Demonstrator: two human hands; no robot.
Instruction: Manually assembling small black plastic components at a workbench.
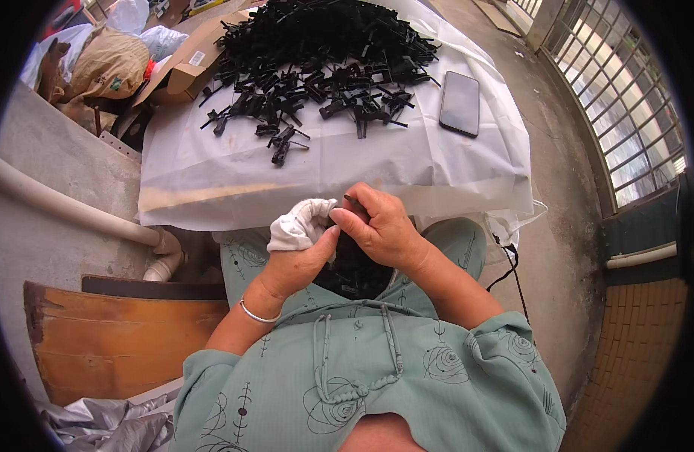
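Above my lap, just in front of the table's near edge, my two hands meet. A white cloth (290,228), like a partly worn glove, covers the fingers of my left hand (305,252), while the thumb is bare. The left fingers are closed and meet the right ones on a small black part (352,200). My right hand (381,226) pinches that part between thumb and fingers; most of it is hidden. Beyond the hands, a large heap of similar black plastic parts (324,45) with thin stems covers the far table.
White sheeting covers the table (211,203); a dark phone (460,104) lies at its right. An opened cardboard box (185,71) and bags (109,64) crowd the left. A pipe (76,207) and wooden board (121,339) stand lower left. Black items (354,275) show between my knees.
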